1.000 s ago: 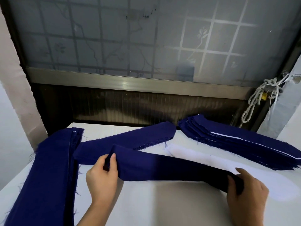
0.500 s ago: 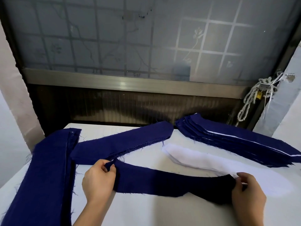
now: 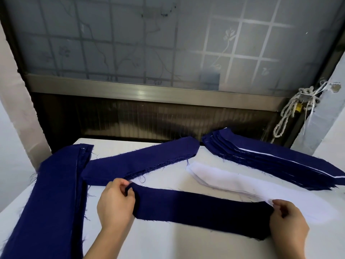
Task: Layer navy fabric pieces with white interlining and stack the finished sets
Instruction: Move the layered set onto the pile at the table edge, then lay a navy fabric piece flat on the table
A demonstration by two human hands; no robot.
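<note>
A long navy fabric strip (image 3: 201,210) lies stretched across the white table (image 3: 168,245) in front of me. My left hand (image 3: 115,204) pinches its left end. My right hand (image 3: 288,221) pinches its right end, which overlaps the near tip of a pile of white interlining pieces (image 3: 233,182). Behind the strip lies a stack of loose navy pieces (image 3: 141,162). At the far right is a fanned stack of layered navy sets (image 3: 270,161) with white edges showing.
A long pile of navy fabric (image 3: 50,202) runs down the table's left side and over its near edge. A frosted window and metal sill stand behind the table. A knotted rope (image 3: 291,111) hangs on the wall at right.
Both hands have drawn the navy strip toward me and lowered it flat onto the table. Its right end has come off most of the white interlining.
</note>
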